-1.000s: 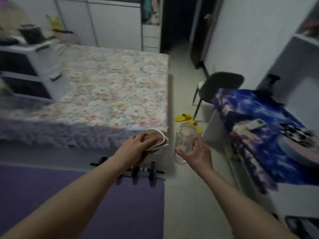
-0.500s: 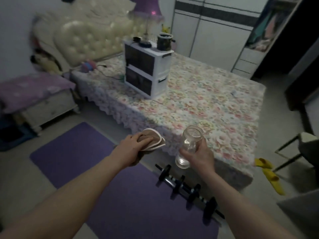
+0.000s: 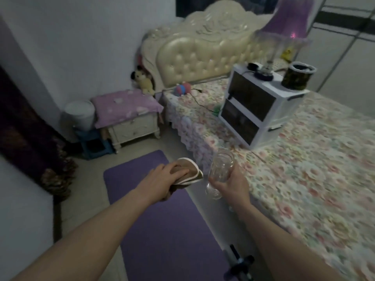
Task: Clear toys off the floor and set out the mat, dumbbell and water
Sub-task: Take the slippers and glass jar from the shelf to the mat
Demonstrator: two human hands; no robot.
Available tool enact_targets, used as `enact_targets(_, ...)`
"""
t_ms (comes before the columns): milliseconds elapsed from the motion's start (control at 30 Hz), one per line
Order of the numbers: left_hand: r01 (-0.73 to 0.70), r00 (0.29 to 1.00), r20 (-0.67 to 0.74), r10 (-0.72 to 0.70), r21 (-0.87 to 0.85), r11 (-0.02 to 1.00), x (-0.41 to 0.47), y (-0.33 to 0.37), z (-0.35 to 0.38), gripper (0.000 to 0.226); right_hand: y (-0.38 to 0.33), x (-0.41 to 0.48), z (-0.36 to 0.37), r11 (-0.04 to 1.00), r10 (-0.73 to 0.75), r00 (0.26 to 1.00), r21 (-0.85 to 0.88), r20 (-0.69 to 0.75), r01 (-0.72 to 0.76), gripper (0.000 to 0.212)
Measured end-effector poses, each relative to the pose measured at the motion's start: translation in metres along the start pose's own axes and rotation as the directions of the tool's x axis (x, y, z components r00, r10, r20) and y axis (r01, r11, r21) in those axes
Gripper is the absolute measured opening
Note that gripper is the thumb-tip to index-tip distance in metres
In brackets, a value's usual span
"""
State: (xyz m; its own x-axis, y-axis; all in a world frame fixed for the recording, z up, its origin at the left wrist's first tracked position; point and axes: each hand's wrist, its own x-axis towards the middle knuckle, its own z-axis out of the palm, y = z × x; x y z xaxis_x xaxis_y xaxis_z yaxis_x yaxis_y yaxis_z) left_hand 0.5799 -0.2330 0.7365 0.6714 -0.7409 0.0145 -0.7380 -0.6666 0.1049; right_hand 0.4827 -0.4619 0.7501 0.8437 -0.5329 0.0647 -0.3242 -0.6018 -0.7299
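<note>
Purple mat (image 3: 162, 224) lies flat on the floor beside the floral bed (image 3: 316, 169). Left hand (image 3: 162, 180) is closed around a folded brown cloth with pale edging (image 3: 188, 171), held above the mat's far end. Right hand (image 3: 229, 182), just at 3 o'clock of the left, grips 1 clear glass jar (image 3: 220, 169), upright and slightly tilted. Dumbbell (image 3: 239, 264) rests at 5 o'clock, on the mat's edge by the bed

jar (image 3: 220, 172): clear glossy glass
mat (image 3: 162, 224): matt purple foam
headboard (image 3: 203, 55): glossy tufted cream leather
bedspread (image 3: 304, 179): floral cloth
</note>
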Motion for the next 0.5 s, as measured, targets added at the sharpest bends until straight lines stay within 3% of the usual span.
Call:
enact_targets(267, 0.188, 0.982, 0.016, -0.188, -0.007, 0.982, 0.054, -0.119, -0.007, 0.076, -0.058, 0.127, 0.079, 0.998, -0.063, 0.994, 0.028, 0.087, 0.061, 0.059)
enact_targets(500, 0.096, 0.995, -0.014, -0.096, -0.019, 0.995, 0.135, -0.242, -0.003, 0.074, -0.101, 0.215, 0.16, 1.0, 0.019, 0.999, 0.021, 0.027, -0.02, 0.061)
